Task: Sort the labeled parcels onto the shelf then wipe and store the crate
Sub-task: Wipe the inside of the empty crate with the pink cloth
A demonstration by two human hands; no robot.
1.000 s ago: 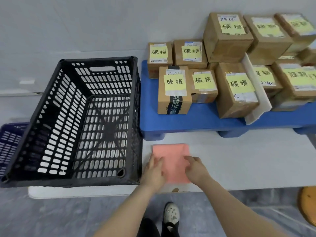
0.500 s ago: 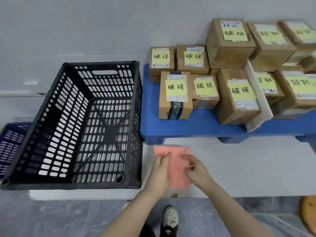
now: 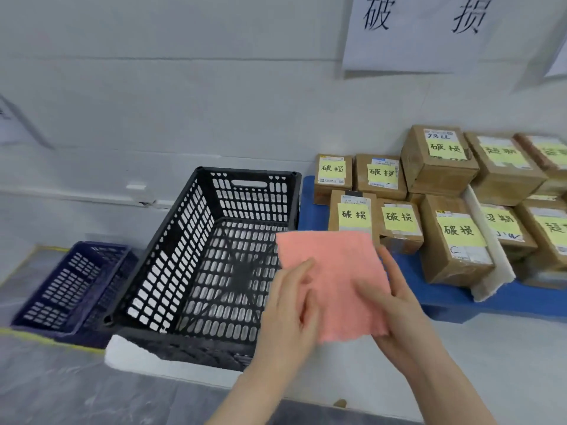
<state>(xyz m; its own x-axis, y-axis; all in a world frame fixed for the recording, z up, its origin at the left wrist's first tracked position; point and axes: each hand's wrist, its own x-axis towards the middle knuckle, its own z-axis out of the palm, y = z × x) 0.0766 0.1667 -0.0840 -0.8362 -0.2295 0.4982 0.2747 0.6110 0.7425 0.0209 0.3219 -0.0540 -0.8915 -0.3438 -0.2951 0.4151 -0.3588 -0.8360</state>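
Observation:
A pink cloth is lifted off the white surface and held flat in front of me. My left hand holds its lower left edge, and my right hand supports its lower right edge from beneath, thumb on top. To the left stands the empty black slotted crate, open side up. Brown parcels with yellow labels sit on a blue shelf at the right, just behind the cloth.
A dark blue crate lies at the far left on plastic sheeting. A white foam divider splits the parcels into two groups. Paper signs hang on the wall above. The white surface runs along the front.
Both hands lifted the pink cloth off the white surface and raised it in front of the crate's right edge. My head tilted up, bringing the wall signs into view.

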